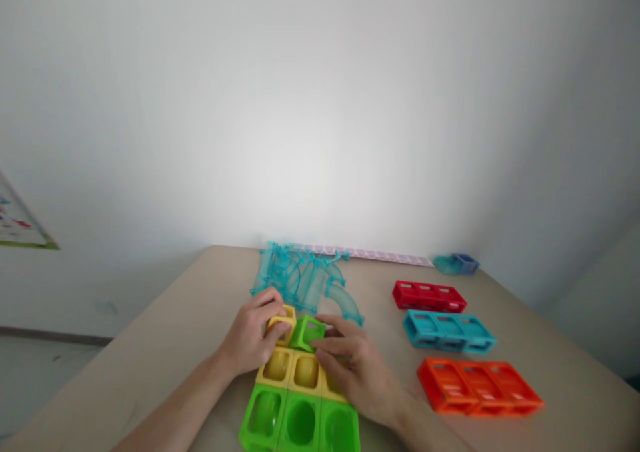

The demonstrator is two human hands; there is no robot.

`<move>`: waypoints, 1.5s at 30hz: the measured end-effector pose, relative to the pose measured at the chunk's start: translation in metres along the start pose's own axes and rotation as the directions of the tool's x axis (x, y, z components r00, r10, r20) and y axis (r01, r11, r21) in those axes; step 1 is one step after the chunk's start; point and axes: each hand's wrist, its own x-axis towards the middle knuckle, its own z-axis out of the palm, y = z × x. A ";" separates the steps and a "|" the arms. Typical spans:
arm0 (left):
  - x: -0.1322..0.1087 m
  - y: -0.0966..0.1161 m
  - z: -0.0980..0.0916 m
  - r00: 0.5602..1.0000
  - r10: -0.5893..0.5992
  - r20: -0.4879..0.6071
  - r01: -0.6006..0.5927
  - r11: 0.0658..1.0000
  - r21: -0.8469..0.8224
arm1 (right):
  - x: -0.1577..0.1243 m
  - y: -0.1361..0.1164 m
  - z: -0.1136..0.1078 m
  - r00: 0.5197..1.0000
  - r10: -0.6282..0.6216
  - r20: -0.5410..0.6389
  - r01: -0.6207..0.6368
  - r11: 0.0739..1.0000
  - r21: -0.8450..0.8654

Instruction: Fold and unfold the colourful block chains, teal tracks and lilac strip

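Note:
My left hand (255, 337) is closed around a small yellow cube block (283, 323), fingers on its top and side. My right hand (356, 369) pinches a small green cube block (307, 332), which sits tilted right beside the yellow one. Both cubes rest at the far end of a row of yellow hollow blocks (293, 369). A row of larger green hollow blocks (301, 424) lies nearest to me. All stand on a beige table (165, 345).
Clear turquoise curved track pieces (305, 280) lie just beyond my hands. To the right lie a red block row (429, 296), a blue one (449, 331) and an orange one (479, 387). A pale patterned strip (370, 255) and small blue pieces (457, 263) sit by the wall.

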 end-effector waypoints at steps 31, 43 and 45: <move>-0.006 0.013 0.008 0.979 -0.146 0.144 0.191 0.906 -0.377 | -0.007 -0.001 -0.003 0.990 0.140 -0.019 -0.141 0.977 -0.162; -0.005 0.017 0.010 0.978 -0.148 0.148 0.185 0.941 -0.284 | -0.011 0.002 -0.014 0.987 0.046 0.153 -0.058 0.995 0.079; -0.005 0.017 0.010 0.973 -0.166 0.159 0.211 0.921 -0.328 | -0.010 0.003 -0.009 0.988 -0.050 0.146 0.039 0.996 0.075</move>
